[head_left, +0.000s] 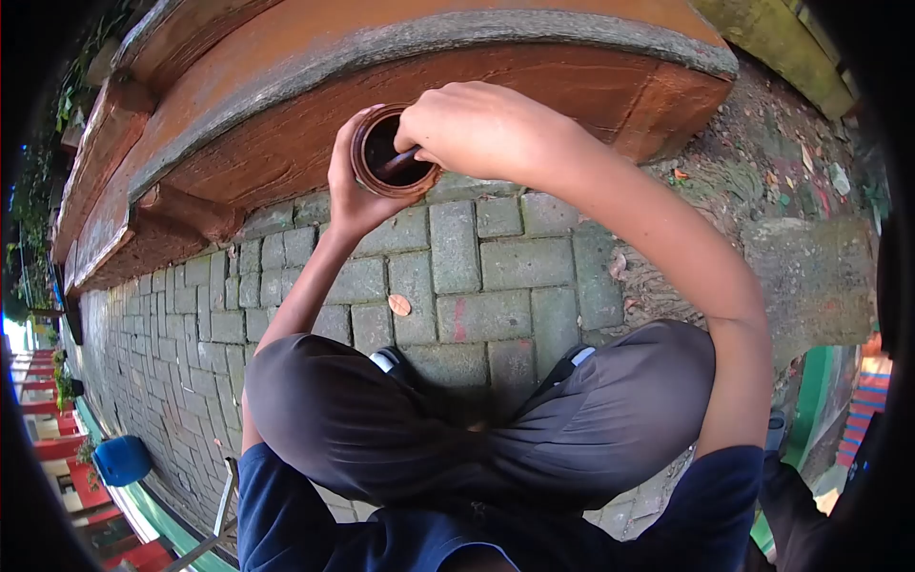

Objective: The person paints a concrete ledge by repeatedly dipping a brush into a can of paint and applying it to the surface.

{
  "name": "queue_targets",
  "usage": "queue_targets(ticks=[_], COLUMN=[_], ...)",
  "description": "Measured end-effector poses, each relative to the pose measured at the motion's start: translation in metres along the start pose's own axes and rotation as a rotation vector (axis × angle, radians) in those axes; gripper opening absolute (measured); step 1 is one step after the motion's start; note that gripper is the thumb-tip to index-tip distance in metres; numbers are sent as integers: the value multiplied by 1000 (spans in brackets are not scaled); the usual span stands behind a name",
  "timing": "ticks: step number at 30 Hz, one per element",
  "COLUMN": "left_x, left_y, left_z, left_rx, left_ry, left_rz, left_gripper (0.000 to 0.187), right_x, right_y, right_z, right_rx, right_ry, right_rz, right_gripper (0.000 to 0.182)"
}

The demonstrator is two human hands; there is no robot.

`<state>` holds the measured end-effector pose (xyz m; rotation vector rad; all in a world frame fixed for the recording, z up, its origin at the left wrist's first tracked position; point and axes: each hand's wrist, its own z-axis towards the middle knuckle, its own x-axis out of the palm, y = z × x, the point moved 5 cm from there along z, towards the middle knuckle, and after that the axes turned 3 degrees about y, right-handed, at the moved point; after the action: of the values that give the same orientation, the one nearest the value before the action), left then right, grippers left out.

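My left hand (345, 186) is wrapped around the side of a round, brown-rimmed container (393, 189). Its mouth faces up towards me, and the inside looks dark. Over the opening, my right hand (467, 129) grips a thin stick-like handle (398, 163) with fingers pinched together. The handle's lower end reaches into the container, where its tip is hidden. Both hands are in front of the orange-brown side of a low painted ledge (534, 91).
Grey paving blocks (505, 262) lie between my knees and the ledge, with a dry leaf (399, 305) on them. A rough stone slab (805, 276) is at right. A blue barrel (122, 460) stands far left, near a metal frame (225, 496).
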<state>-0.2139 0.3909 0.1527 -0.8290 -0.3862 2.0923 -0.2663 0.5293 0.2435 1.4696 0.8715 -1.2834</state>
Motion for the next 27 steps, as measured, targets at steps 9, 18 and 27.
queue_targets(ticks=[9, 18, 27], left_x=[38, 116, 157], left_y=[14, -10, -28], left_z=[-14, -12, -10], left_rx=[-188, -384, -495], left_ry=[-4, 417, 492], left_rz=[-67, -353, -493], left_gripper=[101, 100, 96], right_x=[-1, 28, 13], right_y=[-44, -81, -72], right_z=[-47, -125, -163], right_rx=[165, 327, 446], right_ry=[14, -93, -215], right_rz=[282, 470, 225], right_gripper=[29, 25, 20])
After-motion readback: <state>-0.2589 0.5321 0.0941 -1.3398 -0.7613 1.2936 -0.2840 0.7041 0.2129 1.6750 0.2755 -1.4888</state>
